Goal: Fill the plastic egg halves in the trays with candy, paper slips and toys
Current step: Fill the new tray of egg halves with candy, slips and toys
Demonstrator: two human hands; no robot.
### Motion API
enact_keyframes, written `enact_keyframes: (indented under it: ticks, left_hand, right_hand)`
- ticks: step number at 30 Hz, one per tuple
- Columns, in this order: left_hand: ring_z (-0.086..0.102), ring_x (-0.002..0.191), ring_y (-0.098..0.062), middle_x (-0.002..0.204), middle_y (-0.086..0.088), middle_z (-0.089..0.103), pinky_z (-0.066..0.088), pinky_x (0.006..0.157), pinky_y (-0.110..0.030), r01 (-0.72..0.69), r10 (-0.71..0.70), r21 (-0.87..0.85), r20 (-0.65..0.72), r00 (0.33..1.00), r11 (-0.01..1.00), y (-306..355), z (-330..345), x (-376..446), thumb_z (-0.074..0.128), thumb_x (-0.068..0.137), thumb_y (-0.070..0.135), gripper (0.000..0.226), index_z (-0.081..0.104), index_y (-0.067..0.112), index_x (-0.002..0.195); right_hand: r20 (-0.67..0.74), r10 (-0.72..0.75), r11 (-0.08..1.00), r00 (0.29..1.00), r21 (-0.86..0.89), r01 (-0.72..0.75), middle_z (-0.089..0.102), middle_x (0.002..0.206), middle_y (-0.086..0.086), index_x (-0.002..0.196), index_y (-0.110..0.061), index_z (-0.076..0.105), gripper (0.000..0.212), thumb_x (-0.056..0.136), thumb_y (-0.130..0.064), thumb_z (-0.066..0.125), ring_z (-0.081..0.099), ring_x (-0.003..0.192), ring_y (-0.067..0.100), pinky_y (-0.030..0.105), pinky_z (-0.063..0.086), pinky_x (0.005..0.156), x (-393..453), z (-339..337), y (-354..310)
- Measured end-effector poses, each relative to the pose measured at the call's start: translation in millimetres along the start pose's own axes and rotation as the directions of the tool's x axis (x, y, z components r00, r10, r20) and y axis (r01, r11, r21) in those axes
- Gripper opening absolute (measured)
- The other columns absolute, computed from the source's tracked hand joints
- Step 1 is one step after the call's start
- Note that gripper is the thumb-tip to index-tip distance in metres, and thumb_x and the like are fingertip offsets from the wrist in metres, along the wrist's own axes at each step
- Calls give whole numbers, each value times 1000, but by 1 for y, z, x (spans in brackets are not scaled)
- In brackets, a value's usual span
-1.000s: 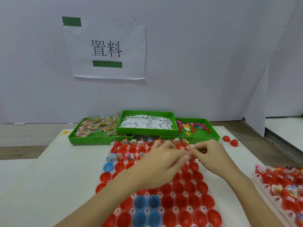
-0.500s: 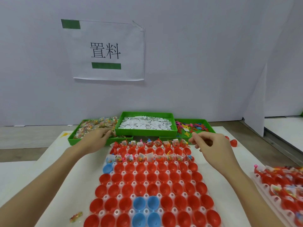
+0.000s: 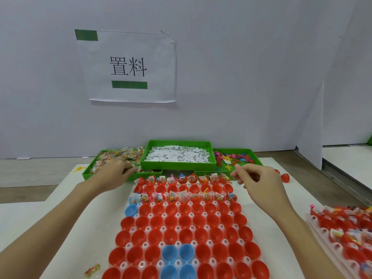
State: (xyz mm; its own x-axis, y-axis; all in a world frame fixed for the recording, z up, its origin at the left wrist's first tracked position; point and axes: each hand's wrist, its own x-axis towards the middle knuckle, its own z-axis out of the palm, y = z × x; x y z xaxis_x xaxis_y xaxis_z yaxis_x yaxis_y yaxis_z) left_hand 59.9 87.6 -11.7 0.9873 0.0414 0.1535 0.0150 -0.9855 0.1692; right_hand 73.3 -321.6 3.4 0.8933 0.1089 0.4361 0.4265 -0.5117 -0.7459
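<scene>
Still, the left hand [image 3: 112, 174] reaches into the candy bin [image 3: 88, 174]; its fingertips are hidden, so its grip cannot be told. Between the hands lies the egg tray [image 3: 187, 228], cut off below. Above bare table, the right hand [image 3: 259, 182] hangs with fingers curled, holding nothing visible.

The left hand [image 3: 112, 174] reaches into the green candy tray [image 3: 90, 174]. The right hand [image 3: 255, 180] hovers, fingers curled, over the egg tray [image 3: 181, 228] by the toy tray [image 3: 257, 160].
</scene>
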Motion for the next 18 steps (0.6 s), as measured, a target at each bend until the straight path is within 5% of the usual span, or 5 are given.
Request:
enact_keyframes:
  ticks: [6, 10, 14, 18]
  left_hand:
    - [43, 58, -12, 61, 5, 56, 33, 59, -29, -70, 72, -80, 18, 997, 994, -6, -11, -4, 72, 95, 14, 32, 64, 13, 64]
    - [59, 68, 10, 71, 18, 69, 39, 63, -7, -39, -2, -237, -169, 986, 971, -4, -16, -14, 82, 86, 7, 7, 83, 12, 82]
    - [66, 75, 0, 76, 13, 72, 46, 64, -13, 21, -164, -390, -337, 927, 921, 7, -20, -29, 84, 84, 18, 7, 81, 14, 88]
    - [69, 76, -2, 76, 14, 74, 47, 65, -3, -9, -233, -482, -438, 868, 876, 25, -10, -53, 84, 84, 17, 8, 77, 21, 86]
  right_hand:
    - [-2, -5, 1000, 1000, 13, 5, 72, 73, -20, 82, -28, 77, 24, 100, -31, 62, 67, 76, -5, 14, 51, 67, 0, 1, 1]
    - [-6, -8, 1000, 1000, 13, 9, 73, 75, -19, 82, -29, 77, 24, 100, -32, 62, 67, 77, -4, 14, 50, 68, 0, 0, 1]
    - [-5, -10, 1000, 1000, 6, 10, 73, 75, -19, 82, -31, 76, 23, 100, -32, 62, 67, 77, -6, 12, 50, 67, 0, 0, 1]
    - [3, -6, 1000, 1000, 8, 6, 73, 74, -18, 81, -29, 77, 24, 100, -31, 62, 68, 76, -2, 17, 53, 67, 0, 2, 1]
